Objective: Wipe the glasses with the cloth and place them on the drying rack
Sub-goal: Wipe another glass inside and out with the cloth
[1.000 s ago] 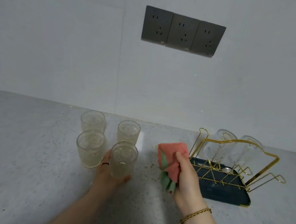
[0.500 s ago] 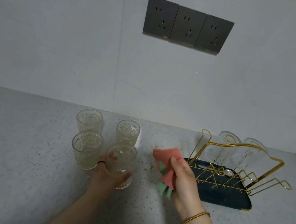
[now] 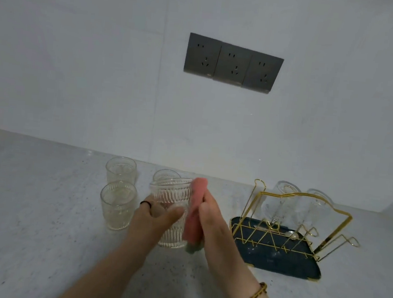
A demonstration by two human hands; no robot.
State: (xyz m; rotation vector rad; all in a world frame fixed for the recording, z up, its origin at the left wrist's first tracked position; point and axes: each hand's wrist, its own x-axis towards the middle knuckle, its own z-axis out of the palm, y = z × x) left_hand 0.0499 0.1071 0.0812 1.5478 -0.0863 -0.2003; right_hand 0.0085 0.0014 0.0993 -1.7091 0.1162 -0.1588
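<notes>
A: hands?
B: left hand [image 3: 152,219] has its fingers wrapped round the ribbed glass [image 3: 172,194], which is raised off the counter [image 3: 41,206] and slightly tilted. right hand [image 3: 214,225] pinches the pink cloth [image 3: 196,206] and holds it against the glass's right side.
A: the rest?
B: upright on the counter are the back-left glass [image 3: 121,170], the front-left glass [image 3: 118,205] and the back-right glass [image 3: 164,175], the last partly hidden behind the held one. drying rack [image 3: 276,259] is right of the hands, with two clear glasses [image 3: 279,202] upside down at its far side.

glass [image 3: 174,194]: clear, ribbed | cloth [image 3: 195,211]: soft pink fabric | rack [image 3: 303,221]: shiny gold wire | tray [image 3: 282,265]: dark, glossy | counter [image 3: 29,204]: speckled matt stone
</notes>
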